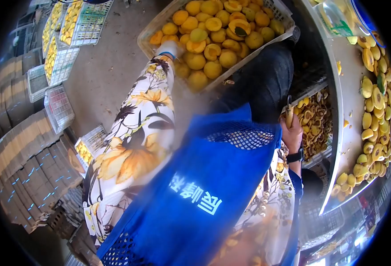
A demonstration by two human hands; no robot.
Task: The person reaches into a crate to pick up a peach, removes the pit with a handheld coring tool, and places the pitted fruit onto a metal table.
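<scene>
My left hand (171, 48), in a white glove, reaches into the near left side of a pale plastic crate (149, 33) piled with yellow peaches (213, 24). Its fingers blur and are partly hidden among the fruit. A floral sleeve (135, 115) covers that arm. My right hand (293, 133), bare and with a dark watch at the wrist, closes around a small tool (289, 116) with a wooden handle and a thin metal end. It is held beside the table edge, above a crate of cut peach pieces (315, 128).
On the right, a metal-edged table (344, 88) carries heaped peach halves (377, 111) and a clear plastic container (335, 20). Fruit-filled crates (78, 26) stand at upper left, above stacked cardboard (31, 164). A blue apron (195, 177) covers my lap.
</scene>
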